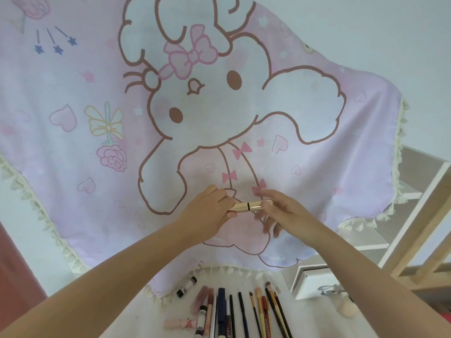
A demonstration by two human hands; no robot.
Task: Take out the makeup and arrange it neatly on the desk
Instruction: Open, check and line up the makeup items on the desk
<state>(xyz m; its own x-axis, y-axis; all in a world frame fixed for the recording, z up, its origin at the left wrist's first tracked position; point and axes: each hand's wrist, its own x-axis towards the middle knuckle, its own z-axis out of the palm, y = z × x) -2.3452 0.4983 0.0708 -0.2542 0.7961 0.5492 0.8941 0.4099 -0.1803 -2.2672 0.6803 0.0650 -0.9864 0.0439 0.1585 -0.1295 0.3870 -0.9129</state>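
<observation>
Holding a slim gold tube (249,206) between them, both hands are raised in front of a pink cartoon cloth (97,118) hung on the wall. The tube lies nearly level, tilted a little down to the left, pale gold and glossy, with a thin black ring round its middle. It sits in the air, well above the desk (136,313).

The left hand (207,215) grips the tube's left end, fingers curled over it and thumb beneath. The right hand (280,213) pinches the right end between thumb and forefinger; its other fingers hang loose and spread below, touching nothing.

Down on the desk, a row of makeup lies side by side, mostly pointing away from the person: a black-capped white tube (186,286) slanted at the cloth's fringe, a pink lipstick (179,323) lying crosswise, then lip glosses, dark pencils (242,313) and several brushes (258,308). To the right stands a white drawer box (310,279), with a beige sponge (344,309) just in front of it.
</observation>
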